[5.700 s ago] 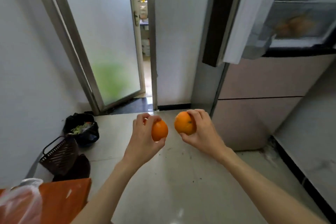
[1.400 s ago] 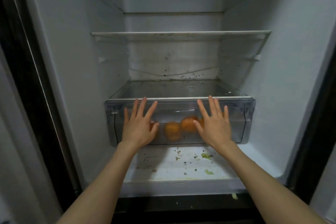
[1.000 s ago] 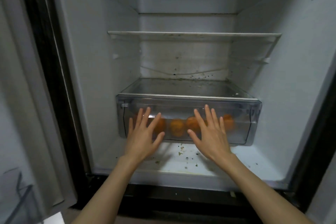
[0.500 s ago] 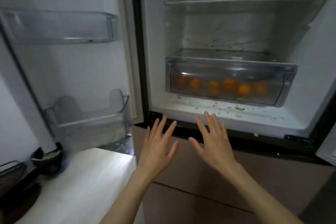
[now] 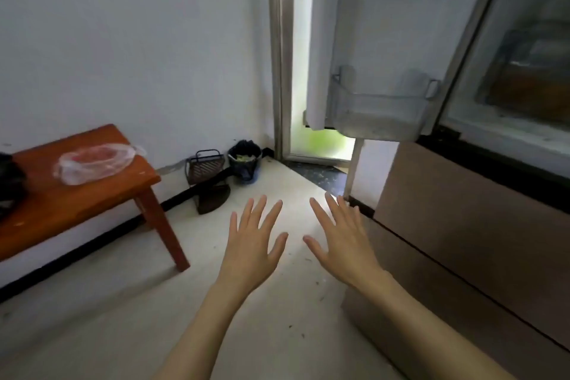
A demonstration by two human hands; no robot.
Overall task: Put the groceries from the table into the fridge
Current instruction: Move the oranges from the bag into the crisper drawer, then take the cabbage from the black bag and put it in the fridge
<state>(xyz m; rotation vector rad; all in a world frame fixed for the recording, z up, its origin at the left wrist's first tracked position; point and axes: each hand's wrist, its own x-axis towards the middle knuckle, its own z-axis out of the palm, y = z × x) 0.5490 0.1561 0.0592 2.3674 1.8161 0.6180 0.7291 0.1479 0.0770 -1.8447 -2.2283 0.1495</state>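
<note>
My left hand (image 5: pixel 253 244) and my right hand (image 5: pixel 342 241) are held out over the floor, fingers spread, both empty. A clear plastic bag (image 5: pixel 92 162) with something red inside lies on the orange-brown wooden table (image 5: pixel 77 203) at the left. A dark object (image 5: pixel 9 179) sits at the table's left edge, cut off by the frame. The fridge (image 5: pixel 524 86) stands at the right with its upper door (image 5: pixel 376 40) swung open. Its clear drawer shows blurred at the far right.
A black bin (image 5: pixel 245 160) with green scraps and a dark perforated basket (image 5: pixel 205 165) stand against the wall by the doorway (image 5: pixel 300 71). A dark dustpan-like thing (image 5: pixel 212 197) lies beside them. The fridge's brown lower drawers (image 5: pixel 462 241) are to my right.
The view has swung left, away from the fridge interior toward the table. Both hands came off the pushed-in drawer holding the oranges and now hover empty over the floor.
</note>
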